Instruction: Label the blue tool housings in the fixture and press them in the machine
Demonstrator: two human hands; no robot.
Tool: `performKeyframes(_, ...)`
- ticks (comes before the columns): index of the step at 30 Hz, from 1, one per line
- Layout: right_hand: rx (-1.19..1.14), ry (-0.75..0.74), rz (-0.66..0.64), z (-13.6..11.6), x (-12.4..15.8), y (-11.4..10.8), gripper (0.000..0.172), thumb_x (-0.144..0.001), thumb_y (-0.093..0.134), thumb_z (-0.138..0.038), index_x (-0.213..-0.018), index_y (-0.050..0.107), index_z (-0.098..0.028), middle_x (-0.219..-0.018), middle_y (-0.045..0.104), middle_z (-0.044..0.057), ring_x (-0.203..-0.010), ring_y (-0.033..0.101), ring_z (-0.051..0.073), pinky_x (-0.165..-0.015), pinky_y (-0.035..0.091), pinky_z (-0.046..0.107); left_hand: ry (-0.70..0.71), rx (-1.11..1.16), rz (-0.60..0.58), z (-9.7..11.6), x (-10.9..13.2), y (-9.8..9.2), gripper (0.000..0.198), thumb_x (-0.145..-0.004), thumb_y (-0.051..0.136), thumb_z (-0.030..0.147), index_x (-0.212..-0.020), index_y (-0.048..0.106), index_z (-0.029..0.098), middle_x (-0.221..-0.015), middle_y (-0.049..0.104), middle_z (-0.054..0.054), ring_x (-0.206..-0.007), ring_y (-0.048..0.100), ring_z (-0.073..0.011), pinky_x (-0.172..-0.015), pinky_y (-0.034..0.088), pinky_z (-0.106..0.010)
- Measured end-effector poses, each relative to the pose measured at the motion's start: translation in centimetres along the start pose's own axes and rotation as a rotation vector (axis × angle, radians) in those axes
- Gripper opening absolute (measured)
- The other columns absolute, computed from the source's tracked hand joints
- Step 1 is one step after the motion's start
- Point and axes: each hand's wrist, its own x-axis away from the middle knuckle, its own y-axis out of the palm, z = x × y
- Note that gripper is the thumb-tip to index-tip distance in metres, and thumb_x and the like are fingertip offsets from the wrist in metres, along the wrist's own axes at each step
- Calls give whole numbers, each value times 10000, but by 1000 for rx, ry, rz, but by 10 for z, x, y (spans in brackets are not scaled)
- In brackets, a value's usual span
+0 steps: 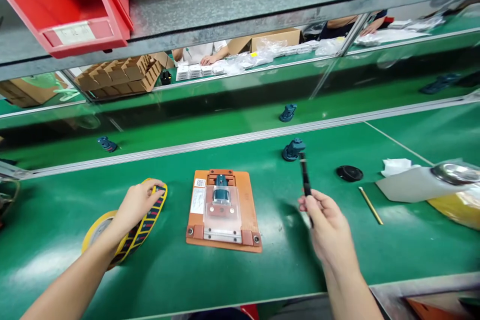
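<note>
A green bench mat (157,275) fills the lower frame, bounded on its far side by an aluminium rail (240,141). Beyond it lies a second green belt (210,127) with small blue castings, and under a red plastic bin (63,10) at upper left, a co-worker's hands (208,60) work over white boxes (187,72). A shiny metal dish (455,174) is cut off at the right edge, and blur hides the exact kind of tool in the right hand (328,225). Those fingers are closed around a slim black tool (305,175), its upper end just beside a blue casting (293,150) on the mat. The left hand (137,205) is curled over a roll of yellow-edged labels (131,240). Between the hands sits an orange fixture (251,210).
</note>
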Motion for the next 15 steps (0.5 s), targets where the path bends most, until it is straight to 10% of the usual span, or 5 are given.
performKeyframes(4, -475, 103, -178, -34, 13, 21, 348, -823, 734, -561, -1025, 691, -281, -986, 679, 63, -890, 681, 215, -890, 584, 439, -106, 359, 34, -4, 27, -7, 659, -745, 770, 541, -1249, 617, 145, -1031, 792, -122, -904, 765, -273, -791, 610, -367)
performKeyframes(15, -556, 253, -788, -110, 86, 156, 317, -792, 834, -386, -1014, 695, -209, -943, 733, 45, -840, 726, 199, -870, 610, 394, -279, 657, 296, -19, 80, 7, 346, -640, 890, 446, -765, 707, 180, -697, 756, -22, -627, 724, -210, -556, 581, -273)
